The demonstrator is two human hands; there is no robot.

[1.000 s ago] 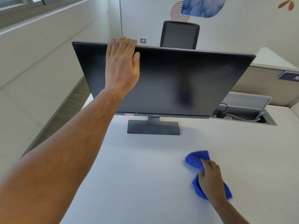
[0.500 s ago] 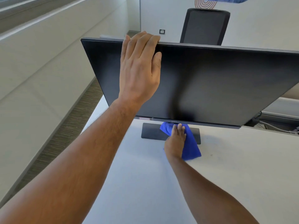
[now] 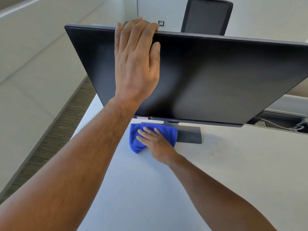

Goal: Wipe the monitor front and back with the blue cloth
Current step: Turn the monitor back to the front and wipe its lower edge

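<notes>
While left hand [image 3: 135,64] hides monitor [image 3: 216,77], stand [image 3: 190,135] half-covered by blue cloth [image 3: 135,140]

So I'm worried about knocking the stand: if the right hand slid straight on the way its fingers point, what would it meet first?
Probably the monitor's stand neck, behind the blue cloth under the right hand; depth is unclear.

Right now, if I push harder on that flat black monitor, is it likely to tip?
Probably somewhat top-heavy: the flat black monitor is a wide panel on a small flat base. The left hand gripping its top edge likely steadies it. The smooth white desk might let it slide.
</notes>
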